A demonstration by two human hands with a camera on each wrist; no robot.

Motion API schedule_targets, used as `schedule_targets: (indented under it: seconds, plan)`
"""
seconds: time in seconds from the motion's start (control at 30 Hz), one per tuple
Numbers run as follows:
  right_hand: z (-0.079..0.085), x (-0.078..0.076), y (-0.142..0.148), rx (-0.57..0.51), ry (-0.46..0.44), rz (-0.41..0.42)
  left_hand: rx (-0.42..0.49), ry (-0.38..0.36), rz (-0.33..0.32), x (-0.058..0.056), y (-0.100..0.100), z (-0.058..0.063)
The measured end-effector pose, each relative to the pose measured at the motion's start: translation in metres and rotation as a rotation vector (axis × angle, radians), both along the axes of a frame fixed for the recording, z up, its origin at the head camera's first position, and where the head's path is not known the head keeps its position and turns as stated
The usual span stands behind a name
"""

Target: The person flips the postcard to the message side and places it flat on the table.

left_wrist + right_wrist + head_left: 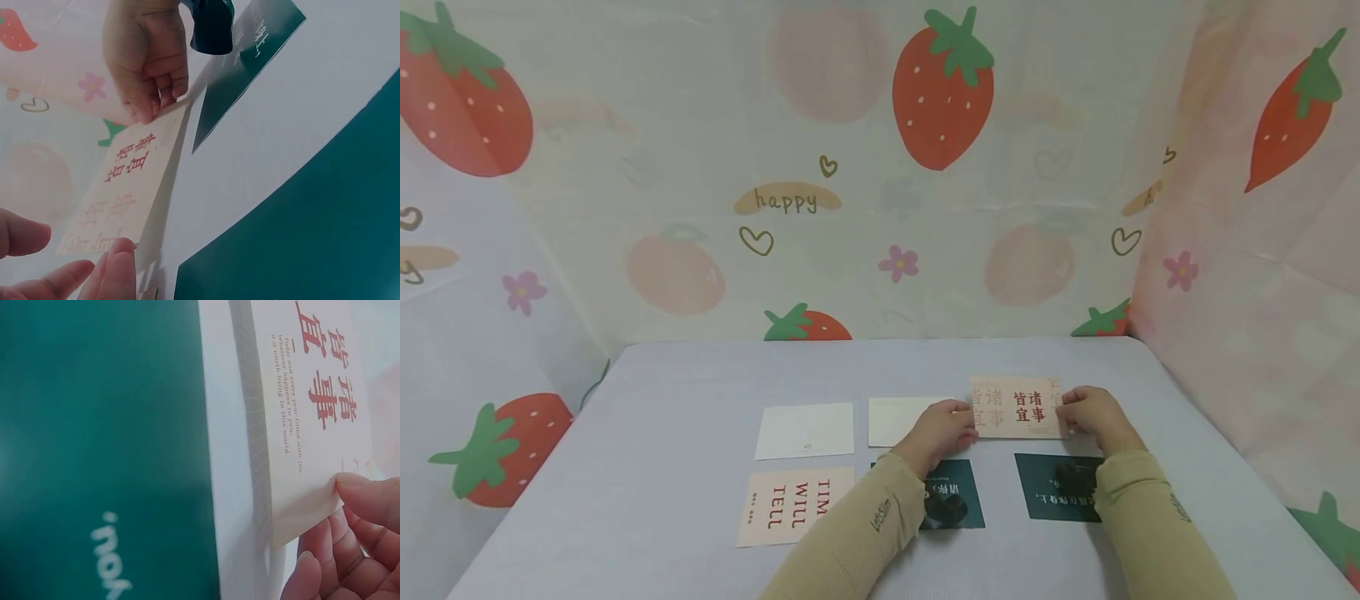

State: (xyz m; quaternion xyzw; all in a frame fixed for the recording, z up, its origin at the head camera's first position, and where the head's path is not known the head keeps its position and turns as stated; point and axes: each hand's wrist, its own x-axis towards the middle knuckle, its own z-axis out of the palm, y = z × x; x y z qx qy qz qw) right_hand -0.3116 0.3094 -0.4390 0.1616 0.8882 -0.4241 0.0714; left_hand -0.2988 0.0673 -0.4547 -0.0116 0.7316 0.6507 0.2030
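On the left of the white-covered tabletop (625,483), a pale pink rectangular paper card with dark red "TIME WILL TELL" lettering (763,508) lies nearer the person, a plain white rectangular card (805,433) just beyond it. Next comes the left forearm in a tan sleeve (857,533), angled forward and to the right, partly covering a dark green printed card (966,492). The left hand (938,433) reaches past it, in front of a blank cream card (898,417); its grip is spread, thumb apart from the fingers, fingertips touching the left edge of a cream rectangular paper card with red Chinese characters (1030,408). That card is tilted up off the tabletop between the two hands, casting a shadow below. Nearer the person lies another dark green card (1048,492), overlapped by the right sleeve (1157,517). The right hand (1101,417) bends inward, its grip pinching the red-character card's right edge between thumb and fingers.
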Motion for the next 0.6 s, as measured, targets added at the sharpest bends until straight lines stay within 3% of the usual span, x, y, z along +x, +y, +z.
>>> schedule_targets:
  seconds: [0.27, 0.6]
  plan:
    - [0.0034, -0.0003, 0.0002, -0.006, -0.007, 0.01, -0.022, 0.03, 0.013, -0.0015, 0.0002, -0.0024]
    - [0.0072, 0.0016, -0.0047, -0.02, 0.022, 0.028, 0.009, 0.075, 0.077, -0.0012, -0.0033, -0.0019]
